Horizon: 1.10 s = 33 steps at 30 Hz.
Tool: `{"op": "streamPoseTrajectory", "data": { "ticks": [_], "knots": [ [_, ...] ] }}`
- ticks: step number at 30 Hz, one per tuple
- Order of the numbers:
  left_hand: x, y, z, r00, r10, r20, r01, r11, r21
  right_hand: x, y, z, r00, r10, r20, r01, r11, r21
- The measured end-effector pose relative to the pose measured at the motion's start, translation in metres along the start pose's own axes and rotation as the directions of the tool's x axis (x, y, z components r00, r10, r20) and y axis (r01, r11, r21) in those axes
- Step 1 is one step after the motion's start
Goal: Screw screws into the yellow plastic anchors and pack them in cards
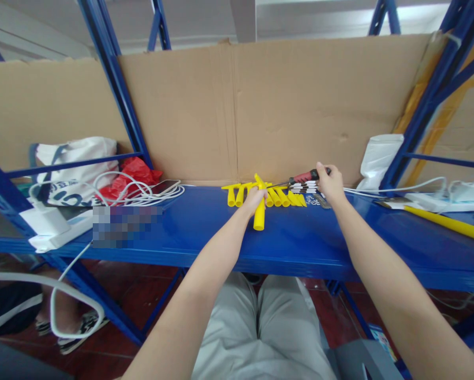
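Observation:
My left hand (pixel 254 200) is closed around a yellow plastic piece (pixel 259 220) with a round tubular end that points toward me. My right hand (pixel 330 182) grips the handle of a screwdriver (pixel 303 177), red and black, held nearly level. Its shaft runs left to the yellow piece; whether the tip touches a screw there is too small to tell. Behind and beside my left hand, several similar yellow pieces (pixel 275 197) stand in a row. Smaller yellow wedge-shaped parts (pixel 297 199) lie at the row's right end, beside small metal bits (pixel 311 200) and white-and-dark bundled strips (pixel 303 188).
A blue metal shelf (pixel 205 232) is the work surface, backed by cardboard (pixel 292 105). Left are a cloth bag (pixel 82 153), red plastic bag (pixel 132 174), white cables (pixel 153 196) and a power strip (pixel 65 232). Right are a white pouch (pixel 379 158) and a yellow-handled tool (pixel 446 221).

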<state>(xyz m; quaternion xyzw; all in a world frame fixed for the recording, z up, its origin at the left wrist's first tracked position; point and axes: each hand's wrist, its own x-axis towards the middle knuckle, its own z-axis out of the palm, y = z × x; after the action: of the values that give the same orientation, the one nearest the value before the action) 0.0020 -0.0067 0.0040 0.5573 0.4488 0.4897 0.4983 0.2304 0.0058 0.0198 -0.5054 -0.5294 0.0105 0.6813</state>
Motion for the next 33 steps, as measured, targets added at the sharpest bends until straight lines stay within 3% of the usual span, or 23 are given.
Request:
{"op": "streamPoseTrajectory", "data": {
  "ticks": [7,14,27,33],
  "knots": [
    [-0.0009,0.0008,0.0018,1.000,0.005,0.018,-0.005,1.000,-0.009,-0.0008,-0.0012,0.0004,0.998,0.047,0.037,-0.051,0.993,0.109],
    [0.0020,-0.0024,-0.0003,1.000,-0.011,-0.005,0.011,1.000,0.004,0.0015,0.0022,0.0021,1.000,-0.011,-0.027,0.012,0.999,0.050],
    [-0.0007,-0.0008,0.0008,1.000,0.004,-0.009,-0.004,1.000,0.024,0.0012,0.0046,0.0004,0.999,0.035,-0.026,-0.034,0.999,0.025],
    [-0.0016,0.0006,0.0019,1.000,0.003,-0.002,-0.003,0.999,0.033,0.0010,0.0054,0.0007,0.995,0.089,0.047,-0.094,0.987,0.130]
  ]
}}
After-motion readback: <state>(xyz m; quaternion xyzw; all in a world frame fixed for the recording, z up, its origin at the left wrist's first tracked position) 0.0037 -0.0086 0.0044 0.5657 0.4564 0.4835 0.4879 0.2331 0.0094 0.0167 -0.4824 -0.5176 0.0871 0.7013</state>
